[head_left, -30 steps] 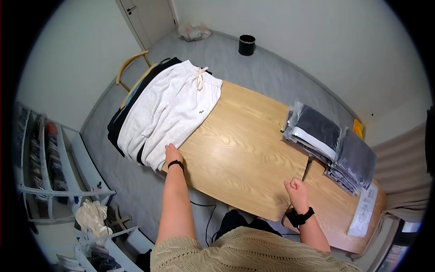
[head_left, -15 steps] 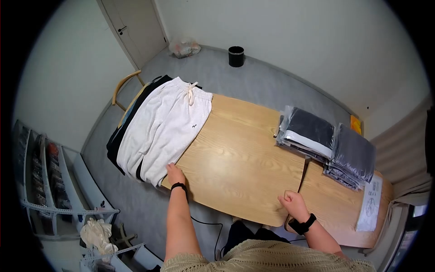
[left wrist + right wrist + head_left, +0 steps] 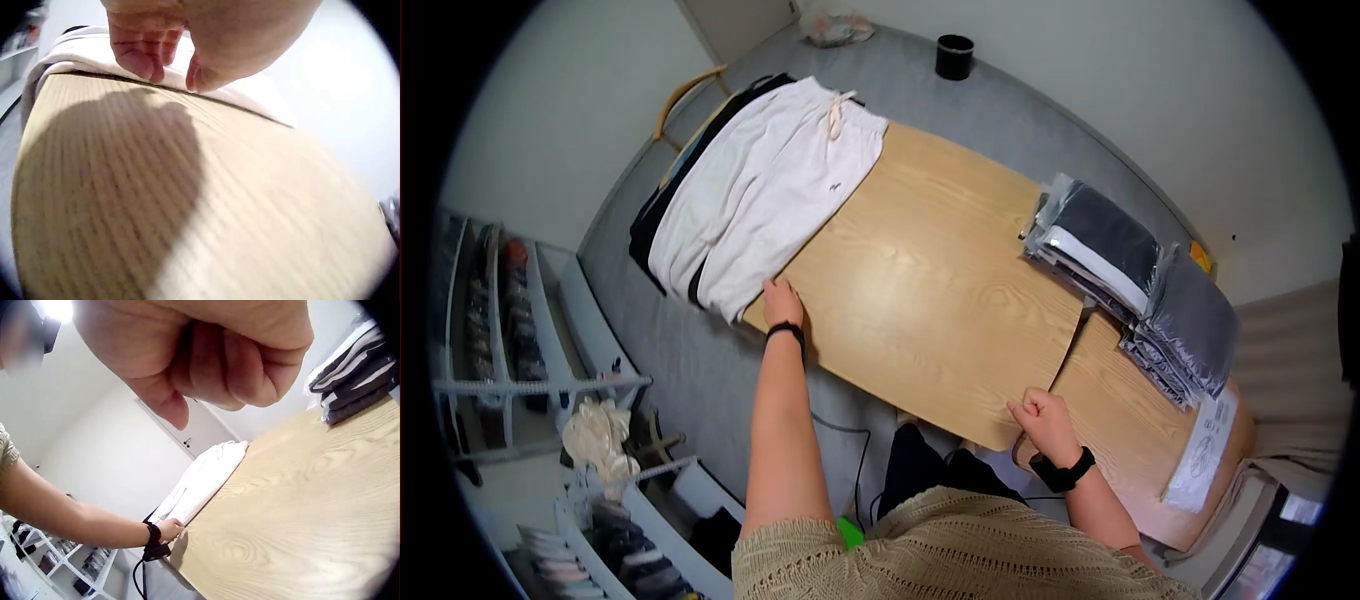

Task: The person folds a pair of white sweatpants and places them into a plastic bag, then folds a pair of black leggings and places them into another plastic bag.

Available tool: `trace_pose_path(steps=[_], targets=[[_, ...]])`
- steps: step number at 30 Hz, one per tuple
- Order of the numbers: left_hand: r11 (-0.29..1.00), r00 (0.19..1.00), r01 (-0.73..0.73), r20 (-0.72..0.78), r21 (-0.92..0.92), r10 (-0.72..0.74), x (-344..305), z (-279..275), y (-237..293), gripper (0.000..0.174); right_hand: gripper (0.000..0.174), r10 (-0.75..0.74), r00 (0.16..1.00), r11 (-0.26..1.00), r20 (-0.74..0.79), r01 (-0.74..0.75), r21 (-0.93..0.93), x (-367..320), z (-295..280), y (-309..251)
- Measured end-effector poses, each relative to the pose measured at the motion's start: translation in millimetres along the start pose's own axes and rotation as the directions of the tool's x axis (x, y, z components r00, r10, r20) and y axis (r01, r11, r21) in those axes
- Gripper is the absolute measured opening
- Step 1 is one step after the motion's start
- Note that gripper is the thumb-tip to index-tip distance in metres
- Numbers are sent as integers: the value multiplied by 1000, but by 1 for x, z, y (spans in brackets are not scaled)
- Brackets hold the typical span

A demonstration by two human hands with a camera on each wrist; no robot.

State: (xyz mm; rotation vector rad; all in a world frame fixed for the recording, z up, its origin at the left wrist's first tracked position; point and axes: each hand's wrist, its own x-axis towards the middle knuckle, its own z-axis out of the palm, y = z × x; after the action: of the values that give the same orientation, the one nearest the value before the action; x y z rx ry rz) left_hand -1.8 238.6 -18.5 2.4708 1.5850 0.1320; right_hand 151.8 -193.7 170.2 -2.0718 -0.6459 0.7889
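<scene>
A pair of white sweatpants point(image 3: 745, 190) with a drawstring waist and a small dark logo lies over the left end of the wooden table point(image 3: 940, 270). My left hand point(image 3: 784, 304) is at the near edge of the pants, by the leg end. In the left wrist view, the thumb and fingers point(image 3: 140, 62) bend loosely downward with a gap between them, fingertips right at the fabric's edge. Above the table's near right part is my right hand point(image 3: 1046, 422), its fingers curled into a fist around nothing.
Dark garments point(image 3: 643, 240) show beneath the white pants. Stacks of plastic-bagged clothes point(image 3: 1105, 235) sit at the table's right, beside a white printed packet point(image 3: 1202, 455). Shelves point(image 3: 550, 385) stand at the left; a black bin point(image 3: 954, 58) is on the floor beyond.
The head view has tilted and shifted. My left hand stays by the pants' near edge, now less over the fabric than at first. My right hand remains a fist.
</scene>
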Motion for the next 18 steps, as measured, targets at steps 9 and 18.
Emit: trace_pose_path(steps=[9,18], targets=[[984,981,180,73,-17,-178,50,-2,-35,19,40,74,996,992,-54,-78,-95,-3,-1,43],[941,970,51,242,-336,34,-37,26,2,34,36,-58,996,997,61,61,-38,2,21,27]])
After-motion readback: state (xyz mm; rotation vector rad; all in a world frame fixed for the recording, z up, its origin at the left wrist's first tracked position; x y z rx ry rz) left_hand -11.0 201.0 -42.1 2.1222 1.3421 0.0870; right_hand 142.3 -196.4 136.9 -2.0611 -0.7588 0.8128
